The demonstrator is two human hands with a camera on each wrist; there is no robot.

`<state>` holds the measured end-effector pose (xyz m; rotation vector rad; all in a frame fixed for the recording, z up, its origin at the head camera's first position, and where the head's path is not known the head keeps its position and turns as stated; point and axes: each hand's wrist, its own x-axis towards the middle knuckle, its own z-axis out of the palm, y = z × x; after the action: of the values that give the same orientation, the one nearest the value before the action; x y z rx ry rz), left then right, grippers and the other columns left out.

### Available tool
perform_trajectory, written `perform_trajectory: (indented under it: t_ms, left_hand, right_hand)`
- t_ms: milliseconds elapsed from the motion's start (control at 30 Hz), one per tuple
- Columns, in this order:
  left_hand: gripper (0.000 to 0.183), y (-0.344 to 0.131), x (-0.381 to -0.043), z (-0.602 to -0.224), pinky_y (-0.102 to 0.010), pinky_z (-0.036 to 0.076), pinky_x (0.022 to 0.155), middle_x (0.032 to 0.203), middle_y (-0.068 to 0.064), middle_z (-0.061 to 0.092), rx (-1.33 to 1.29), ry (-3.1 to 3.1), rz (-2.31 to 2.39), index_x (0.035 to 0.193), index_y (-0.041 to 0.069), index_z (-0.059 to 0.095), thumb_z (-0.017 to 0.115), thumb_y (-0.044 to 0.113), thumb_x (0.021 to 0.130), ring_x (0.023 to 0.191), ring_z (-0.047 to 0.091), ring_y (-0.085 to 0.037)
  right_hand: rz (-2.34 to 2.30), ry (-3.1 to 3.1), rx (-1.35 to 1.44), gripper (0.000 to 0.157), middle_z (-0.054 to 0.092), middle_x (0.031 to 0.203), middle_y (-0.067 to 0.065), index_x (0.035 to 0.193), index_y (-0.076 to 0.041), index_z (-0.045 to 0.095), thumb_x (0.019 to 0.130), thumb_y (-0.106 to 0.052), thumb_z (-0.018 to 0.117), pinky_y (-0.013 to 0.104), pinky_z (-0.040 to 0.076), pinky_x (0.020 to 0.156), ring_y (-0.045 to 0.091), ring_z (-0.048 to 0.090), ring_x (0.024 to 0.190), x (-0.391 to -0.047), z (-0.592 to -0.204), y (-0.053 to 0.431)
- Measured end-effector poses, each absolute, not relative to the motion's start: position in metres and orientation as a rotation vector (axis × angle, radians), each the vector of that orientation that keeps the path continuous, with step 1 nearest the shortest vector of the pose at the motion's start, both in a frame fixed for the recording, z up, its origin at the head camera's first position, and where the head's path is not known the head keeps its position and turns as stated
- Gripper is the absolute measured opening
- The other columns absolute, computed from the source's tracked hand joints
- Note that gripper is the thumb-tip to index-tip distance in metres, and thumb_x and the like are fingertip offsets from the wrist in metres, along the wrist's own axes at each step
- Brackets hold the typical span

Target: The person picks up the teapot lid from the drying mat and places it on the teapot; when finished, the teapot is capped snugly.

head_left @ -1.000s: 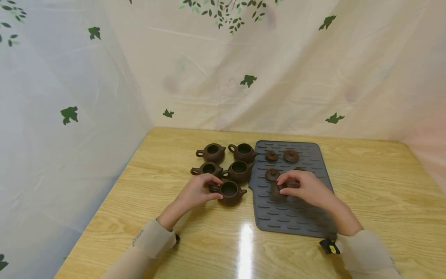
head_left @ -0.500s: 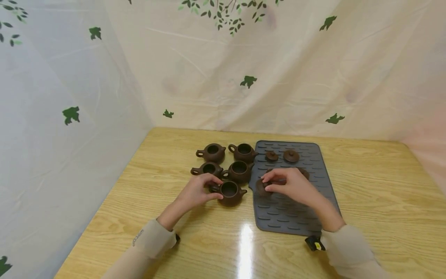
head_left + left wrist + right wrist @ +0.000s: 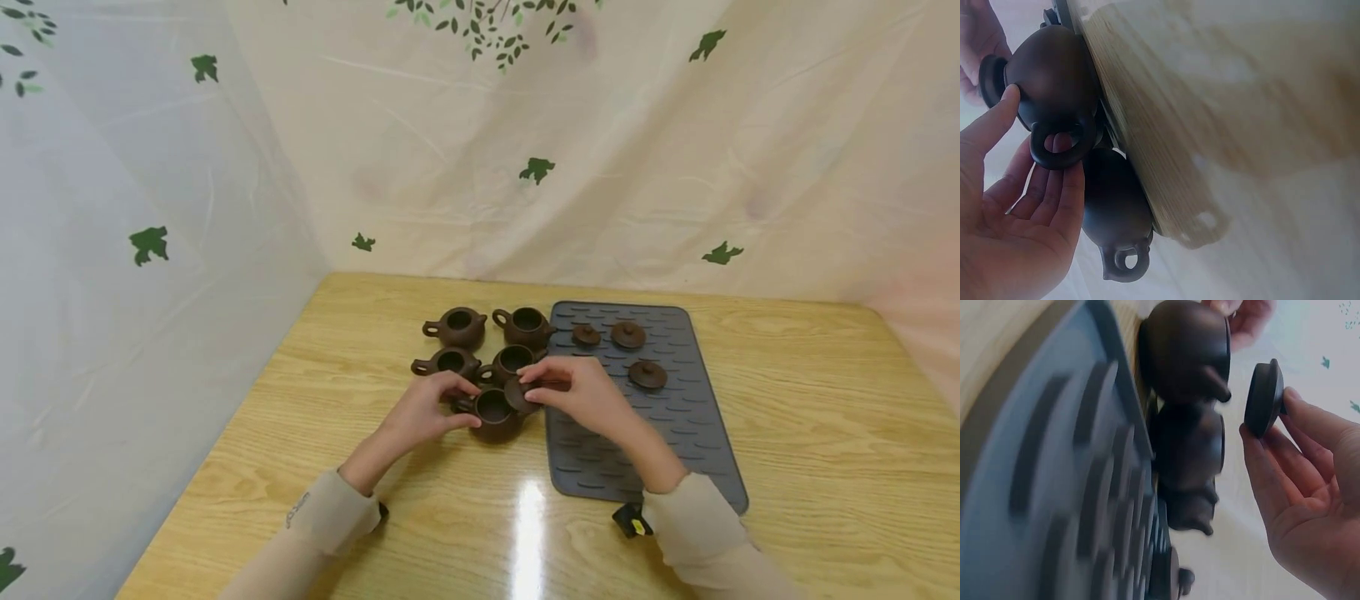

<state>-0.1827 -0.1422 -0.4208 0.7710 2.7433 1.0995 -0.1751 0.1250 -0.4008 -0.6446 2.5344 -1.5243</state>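
The nearest dark brown teapot (image 3: 497, 429), without a lid, stands on the table. My left hand (image 3: 420, 417) grips it at the handle side. In the left wrist view the thumb (image 3: 1005, 112) presses near its rim and the fingers curl behind the handle (image 3: 1060, 156). Just over the right side of its mouth is a round brown lid (image 3: 519, 396), tilted. My right hand (image 3: 588, 398) pinches this lid by its knob. From the right wrist the lid (image 3: 1264, 400) shows apart from the teapot (image 3: 1188, 347), its underside facing the mouth.
Several more lidless teapots (image 3: 460, 327) stand close together behind the held one. To the right lies a grey ridged mat (image 3: 637, 467) with lids (image 3: 628, 334) on it. A fabric backdrop (image 3: 435, 200) hangs behind the table (image 3: 442, 525).
My right hand has carried the lid leftward from over the mat to the front teapot's mouth. The left hand and the teapot have stayed in place.
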Motion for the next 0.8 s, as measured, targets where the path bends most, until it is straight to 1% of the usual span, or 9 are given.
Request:
perform_trajectory:
  t_ms: [100, 333, 600, 800]
  left_hand:
    - [0.035, -0.142, -0.182, -0.422, -0.029, 0.059, 0.087, 0.108, -0.003, 0.073, 0.766, 2.752, 1.095, 0.109, 0.012, 0.074, 0.085, 0.023, 0.079, 0.097, 0.071, -0.017]
    - [0.034, -0.14, -0.178, -0.424, -0.032, 0.059, 0.087, 0.11, -0.002, 0.073, 0.727, 2.762, 1.089, 0.109, 0.012, 0.074, 0.085, 0.023, 0.079, 0.097, 0.07, -0.017]
    - [0.033, -0.139, -0.178, -0.426, -0.033, 0.059, 0.088, 0.109, -0.004, 0.072, 0.735, 2.771, 1.089, 0.109, 0.01, 0.073, 0.085, 0.021, 0.08, 0.099, 0.07, -0.019]
    - [0.033, -0.139, -0.178, -0.428, -0.033, 0.059, 0.087, 0.109, -0.005, 0.072, 0.74, 2.781, 1.097, 0.108, 0.01, 0.073, 0.085, 0.021, 0.08, 0.099, 0.07, -0.02]
  right_hand:
    - [-1.553, 2.507, -0.66, 0.015, 0.071, 0.124, 0.005, 0.106, -0.017, 0.074, 0.091, -0.02, 0.073, 0.024, 0.059, 0.08, 0.02, 0.072, 0.105, -0.173, -0.401, 0.116]
    - [-1.564, 2.499, -0.73, 0.017, 0.071, 0.124, 0.011, 0.106, -0.012, 0.075, 0.091, -0.019, 0.072, 0.027, 0.06, 0.084, 0.023, 0.071, 0.106, -0.169, -0.406, 0.101]
    - [-1.552, 2.503, -0.759, 0.016, 0.072, 0.123, 0.007, 0.106, -0.015, 0.075, 0.091, -0.019, 0.073, 0.024, 0.06, 0.085, 0.019, 0.072, 0.106, -0.171, -0.417, 0.092]
    - [-1.519, 2.549, -0.779, 0.017, 0.071, 0.124, 0.008, 0.107, -0.015, 0.075, 0.091, -0.021, 0.072, 0.027, 0.06, 0.086, 0.021, 0.072, 0.106, -0.17, -0.42, 0.089]
